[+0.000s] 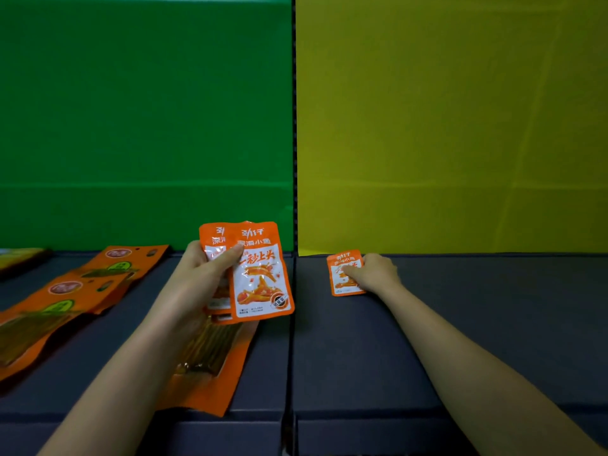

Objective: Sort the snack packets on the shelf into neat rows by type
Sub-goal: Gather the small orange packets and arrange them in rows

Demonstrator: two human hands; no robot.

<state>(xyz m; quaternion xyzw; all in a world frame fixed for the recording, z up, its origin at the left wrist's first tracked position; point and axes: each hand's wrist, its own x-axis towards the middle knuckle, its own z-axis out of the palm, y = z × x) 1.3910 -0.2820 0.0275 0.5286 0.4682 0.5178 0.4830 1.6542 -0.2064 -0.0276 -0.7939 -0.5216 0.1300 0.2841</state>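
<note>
The dark shelf point(427, 357) runs closest to the camera, both forearms reaching across it; under the left forearm lies a large orange packet point(210, 363) with a clear window, flat and skewed toward the front edge. Above it the left hand point(200, 274) grips a fan of small orange packets point(260, 278), thumb across their faces, fingers hidden behind; at least two overlap, the front one upright and readable. Further left, long orange packets point(82, 291) of another type lie overlapping in a loose diagonal line. Across the seam point(293, 126), at the back of the right section, the right hand point(375, 273) has its fingers curled over the right side of a single small packet point(342, 261), which lies just in front of the yellow panel point(444, 110); whether the thumb sits beneath it cannot be told. Behind the left section stands the green panel point(148, 110).

The step in hand appears to be starting a row of the small type on the right; little of the sorting looks done. To do it well, square this first packet to the back wall before letting go, since every later one will line up from it; then feed packets one at a time from the fan, same face up, edges just touching; thin pouches slide easily, so press each flat rather than dropping it.
</note>
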